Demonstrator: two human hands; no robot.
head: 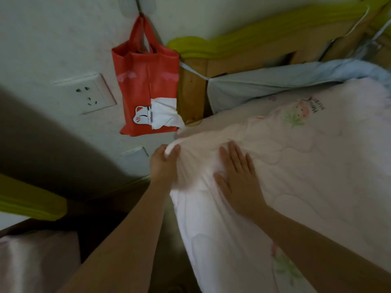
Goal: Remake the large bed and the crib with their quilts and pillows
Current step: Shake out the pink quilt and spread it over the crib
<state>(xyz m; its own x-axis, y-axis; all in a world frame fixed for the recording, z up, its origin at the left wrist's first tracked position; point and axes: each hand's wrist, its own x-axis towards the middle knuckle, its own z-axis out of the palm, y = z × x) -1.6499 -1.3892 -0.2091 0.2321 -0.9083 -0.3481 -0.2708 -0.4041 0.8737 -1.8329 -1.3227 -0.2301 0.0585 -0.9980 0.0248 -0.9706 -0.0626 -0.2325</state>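
- Our left hand (164, 163) pinches the pink quilt (296, 176) corner inside the crib (194, 81)
- Our right hand (237, 178) lies flat on it, fingers spread
- A red tissue bag (146, 81) hangs beside the crib post, near 1 wall socket (88, 94)

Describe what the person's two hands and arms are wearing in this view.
Nothing shows on either. The left hand and right hand are bare, with no gloves, rings, watch or bracelet visible. Both forearms are uncovered up to the frame edge, so no sleeves appear.
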